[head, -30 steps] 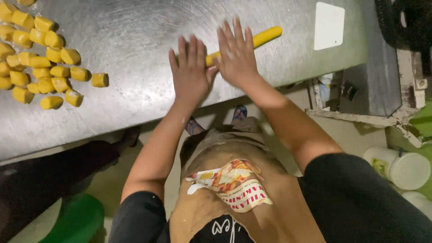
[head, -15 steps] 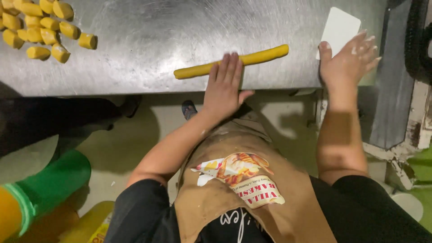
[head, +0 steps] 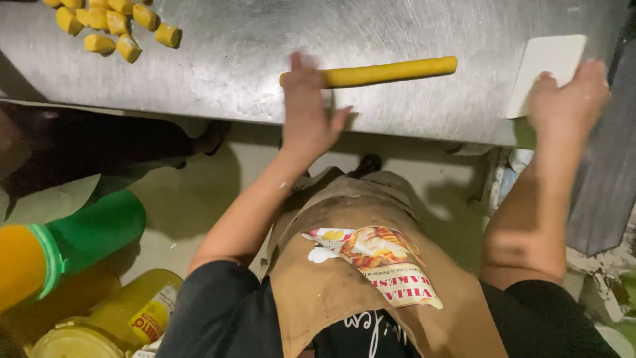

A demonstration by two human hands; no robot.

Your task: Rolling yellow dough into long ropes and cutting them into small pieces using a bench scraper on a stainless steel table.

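A long yellow dough roll (head: 387,71) lies across the steel table (head: 232,59). My left hand (head: 306,109) rests flat on the roll's left end, fingers apart. My right hand (head: 566,99) is at the table's right edge, its fingers on a white plastic scraper (head: 546,69) that lies flat there; whether it grips the scraper is not clear. A pile of cut yellow dough pieces (head: 109,23) sits at the table's far left.
Below the table on the left stand a green and yellow container (head: 66,242) and a yellow-lidded jar (head: 106,321). A dark grey panel (head: 606,179) hangs off the right edge. I wear a brown apron (head: 358,278).
Both hands were rolling the dough together. The right hand left the roll and moved right onto the white scraper. The left hand stays on the roll's left end.
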